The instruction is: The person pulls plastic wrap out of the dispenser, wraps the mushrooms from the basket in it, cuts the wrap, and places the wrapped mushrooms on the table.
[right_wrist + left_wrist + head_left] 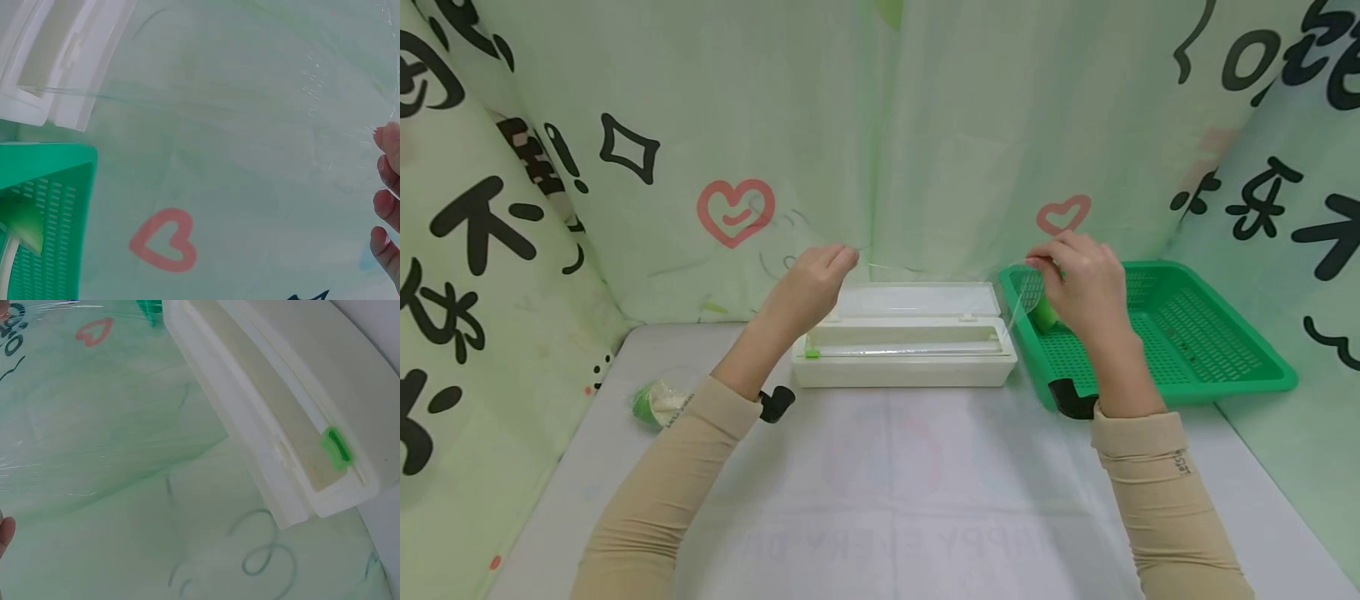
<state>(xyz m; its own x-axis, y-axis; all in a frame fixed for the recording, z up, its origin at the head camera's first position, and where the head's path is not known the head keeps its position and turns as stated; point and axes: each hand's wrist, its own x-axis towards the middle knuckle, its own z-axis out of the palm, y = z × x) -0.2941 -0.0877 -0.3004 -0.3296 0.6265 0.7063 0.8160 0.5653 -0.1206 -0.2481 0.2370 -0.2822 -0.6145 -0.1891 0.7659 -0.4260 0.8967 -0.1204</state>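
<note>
Clear cling film (250,137) is stretched between both hands, rising from a white cling film dispenser box (902,372) whose lid (917,300) stands open at the back. The left hand (808,287) pinches one corner of the film, above and left of the box. The right hand (1084,287) pinches the other corner, above the near-left end of the green basket. In the right wrist view its fingertips (389,164) are at the film's edge. A green slider (337,449) sits at the left end of the box's cutting rail.
A green plastic basket (1247,387) stands right of the box with a light green vegetable piece (1043,315) inside. On the left of the white table (880,483) lies a film-wrapped green and white item (658,403). Printed curtains (955,142) enclose the back and sides.
</note>
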